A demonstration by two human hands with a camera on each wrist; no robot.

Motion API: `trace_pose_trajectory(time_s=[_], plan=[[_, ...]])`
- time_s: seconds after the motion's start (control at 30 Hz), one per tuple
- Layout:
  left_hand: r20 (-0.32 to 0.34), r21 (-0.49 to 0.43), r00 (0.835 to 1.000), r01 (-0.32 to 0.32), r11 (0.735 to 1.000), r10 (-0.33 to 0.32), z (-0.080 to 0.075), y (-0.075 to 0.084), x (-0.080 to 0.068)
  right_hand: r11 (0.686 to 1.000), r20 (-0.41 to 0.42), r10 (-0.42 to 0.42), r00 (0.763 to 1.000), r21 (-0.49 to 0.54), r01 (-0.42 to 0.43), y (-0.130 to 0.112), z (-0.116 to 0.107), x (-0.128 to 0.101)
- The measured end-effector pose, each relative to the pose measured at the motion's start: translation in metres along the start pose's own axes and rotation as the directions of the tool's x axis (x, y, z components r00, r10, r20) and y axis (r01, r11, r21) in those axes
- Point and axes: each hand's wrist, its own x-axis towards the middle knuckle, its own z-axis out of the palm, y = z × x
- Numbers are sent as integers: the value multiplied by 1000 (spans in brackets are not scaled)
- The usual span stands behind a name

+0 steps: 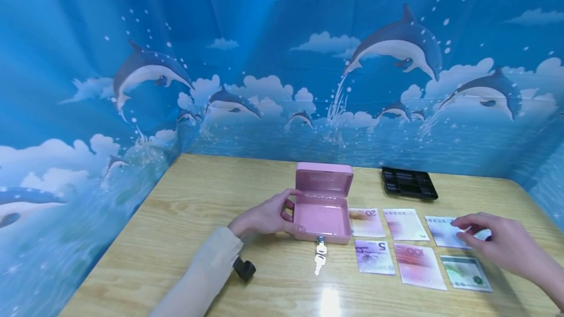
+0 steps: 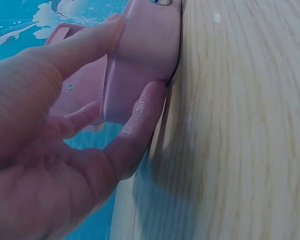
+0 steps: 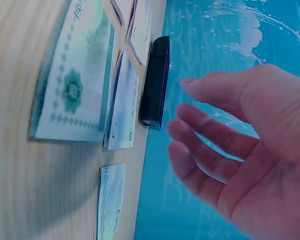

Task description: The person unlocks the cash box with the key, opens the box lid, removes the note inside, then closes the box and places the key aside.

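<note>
An open pink cash box (image 1: 323,216) stands on the table with its lid raised. My left hand (image 1: 272,213) holds the box's left end, thumb and fingers spread around it; the left wrist view shows fingertips against the pink wall (image 2: 145,50). Keys (image 1: 320,256) hang from the front lock. My right hand (image 1: 500,241) hovers over a bluish banknote (image 1: 442,231), fingers loosely bent. In the right wrist view nothing lies between thumb and fingers, and the hand is apart from the notes. A green banknote (image 3: 77,85) lies nearby, with another note (image 3: 110,200) beside it.
Right of the box lie a 20 note (image 1: 366,222), a pale pink note (image 1: 405,225), a 5 note (image 1: 374,257) and a 100 note (image 1: 419,265). Behind them sits a black compartment tray (image 1: 410,183). A dolphin-print curtain (image 1: 264,62) hangs behind the wooden table (image 1: 185,248).
</note>
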Motion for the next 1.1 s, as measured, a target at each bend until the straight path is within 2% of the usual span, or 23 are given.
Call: trace_pose_trajectory(time_s=[0.17, 0.37, 0.67, 0.9, 1.1], plan=[[-2, 8, 1000, 1, 1000, -1, 0, 0, 1, 997, -26, 31, 999, 70, -29, -4, -2, 11], [-3, 3, 1000, 13, 1000, -13, -1, 0, 0, 989, -52, 33, 998, 143, -25, -6, -4, 27], [6, -8, 1000, 17, 1000, -17, -1, 0, -1, 983, -20, 72, 997, 173, -68, -7, -2, 48], [7, -11, 1000, 21, 1000, -21, -2, -1, -1, 985, -40, 50, 998, 165, -43, -7, 7, 66], [13, -28, 1000, 15, 999, -15, -2, -2, 1, 987, -16, 28, 999, 160, -26, -8, 12, 78]])
